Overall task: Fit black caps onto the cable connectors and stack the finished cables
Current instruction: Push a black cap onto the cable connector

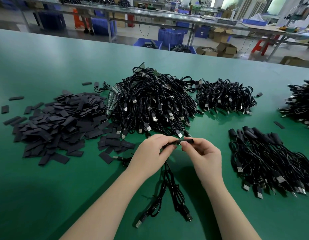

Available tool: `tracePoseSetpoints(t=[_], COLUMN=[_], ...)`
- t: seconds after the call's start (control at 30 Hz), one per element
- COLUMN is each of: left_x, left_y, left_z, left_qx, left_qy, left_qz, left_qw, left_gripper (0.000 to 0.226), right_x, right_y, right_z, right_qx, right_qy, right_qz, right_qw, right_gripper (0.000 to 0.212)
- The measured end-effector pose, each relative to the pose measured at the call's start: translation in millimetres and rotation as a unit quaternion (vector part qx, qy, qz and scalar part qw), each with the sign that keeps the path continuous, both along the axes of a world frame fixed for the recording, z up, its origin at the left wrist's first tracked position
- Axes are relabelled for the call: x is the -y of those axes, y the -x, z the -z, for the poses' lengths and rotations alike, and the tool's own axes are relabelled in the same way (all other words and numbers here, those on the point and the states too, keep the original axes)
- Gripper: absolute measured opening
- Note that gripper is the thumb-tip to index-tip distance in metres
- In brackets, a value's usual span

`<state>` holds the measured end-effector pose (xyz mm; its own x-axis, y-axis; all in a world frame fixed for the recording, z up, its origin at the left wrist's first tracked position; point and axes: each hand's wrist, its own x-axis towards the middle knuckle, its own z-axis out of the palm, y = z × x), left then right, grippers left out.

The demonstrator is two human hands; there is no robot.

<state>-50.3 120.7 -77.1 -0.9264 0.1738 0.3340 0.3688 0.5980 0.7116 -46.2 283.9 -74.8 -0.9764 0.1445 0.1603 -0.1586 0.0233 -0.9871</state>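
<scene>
My left hand (152,153) grips the ends of two black cables (169,189) whose USB plugs trail toward me on the green table (46,196). My right hand (204,155) pinches a black cap (187,141) at the connector held by the left hand; the connector itself is hidden by my fingers. A heap of flat black caps (58,125) lies at the left. A big pile of uncapped cables (153,103) sits just beyond my hands. Capped cables are stacked at the right (269,163).
Two more cable piles lie further right, one at the back (226,97) and one at the table's right edge (302,104). Loose caps (114,144) are scattered left of my hands. Beyond the table stand benches, blue crates (171,36) and cardboard boxes.
</scene>
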Motion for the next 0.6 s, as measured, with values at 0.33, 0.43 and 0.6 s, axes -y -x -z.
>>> tracePoseSetpoints(t=[0.33,0.43,0.6], left_x=[-0.1,-0.1,0.6], left_y=[-1.2,-1.4,0.5], left_z=[0.9,1.1,2.4], left_qx=[0.004,-0.004,-0.006], left_qy=[-0.013,-0.009,-0.017], left_qz=[0.005,0.015,0.017], left_qw=[1.0,1.0,1.0], left_gripper=[0.026,0.026,0.026], right_x=[-0.8,-0.8,-1.5], right_y=[-2.6,-1.8,-0.8], right_z=[2.1,1.6,0.0], right_qx=[-0.026,-0.027,-0.02], right_qy=[-0.036,-0.031,-0.024], right_qz=[0.01,0.012,-0.002], right_qw=[0.999,0.999,1.0], right_gripper=[0.014,0.016,0.021])
